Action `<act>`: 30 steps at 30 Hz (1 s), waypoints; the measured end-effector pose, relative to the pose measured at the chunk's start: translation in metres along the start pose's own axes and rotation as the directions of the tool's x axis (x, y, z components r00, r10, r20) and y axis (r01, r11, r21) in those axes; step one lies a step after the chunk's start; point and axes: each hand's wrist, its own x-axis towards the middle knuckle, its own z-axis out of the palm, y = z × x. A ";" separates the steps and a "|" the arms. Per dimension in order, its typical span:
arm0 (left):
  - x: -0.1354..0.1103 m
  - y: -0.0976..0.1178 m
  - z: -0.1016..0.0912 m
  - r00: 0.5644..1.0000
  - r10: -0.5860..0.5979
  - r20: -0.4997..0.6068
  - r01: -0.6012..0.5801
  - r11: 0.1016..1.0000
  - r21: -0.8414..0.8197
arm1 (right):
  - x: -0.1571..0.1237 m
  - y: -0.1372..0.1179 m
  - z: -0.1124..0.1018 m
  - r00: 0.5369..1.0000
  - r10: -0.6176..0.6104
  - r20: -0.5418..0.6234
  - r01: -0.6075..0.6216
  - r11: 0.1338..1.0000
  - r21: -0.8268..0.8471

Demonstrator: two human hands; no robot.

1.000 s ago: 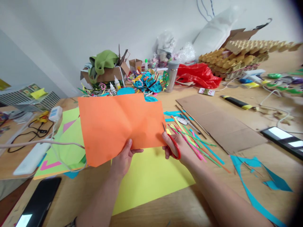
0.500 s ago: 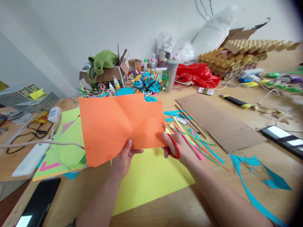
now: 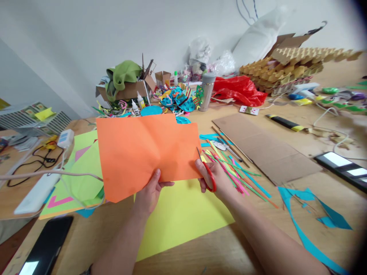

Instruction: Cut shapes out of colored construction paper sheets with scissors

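My left hand [image 3: 150, 193] pinches the lower edge of an orange paper sheet [image 3: 143, 152] and holds it up above the table. My right hand [image 3: 215, 179] grips red-handled scissors [image 3: 208, 173] whose blades meet the sheet's right edge. Below both hands lies a yellow sheet [image 3: 183, 214] flat on the wooden table [image 3: 218, 248]. Thin coloured paper strips [image 3: 232, 168] lie just right of my right hand.
Green and pink sheets [image 3: 80, 172] lie at left near a white power strip [image 3: 34, 194] and cables. A cardboard piece [image 3: 266, 149], blue paper scraps [image 3: 312, 214], a phone [image 3: 46, 244], a tablet [image 3: 344, 168], egg trays [image 3: 289, 68] and craft clutter fill the table.
Hardly anything has changed; the orange sheet and both hands have shifted very slightly.
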 end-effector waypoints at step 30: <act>0.001 -0.002 -0.003 1.000 -0.002 0.029 0.001 1.000 0.024 | 0.003 0.002 -0.002 1.000 0.011 0.007 -0.011 1.000 -0.008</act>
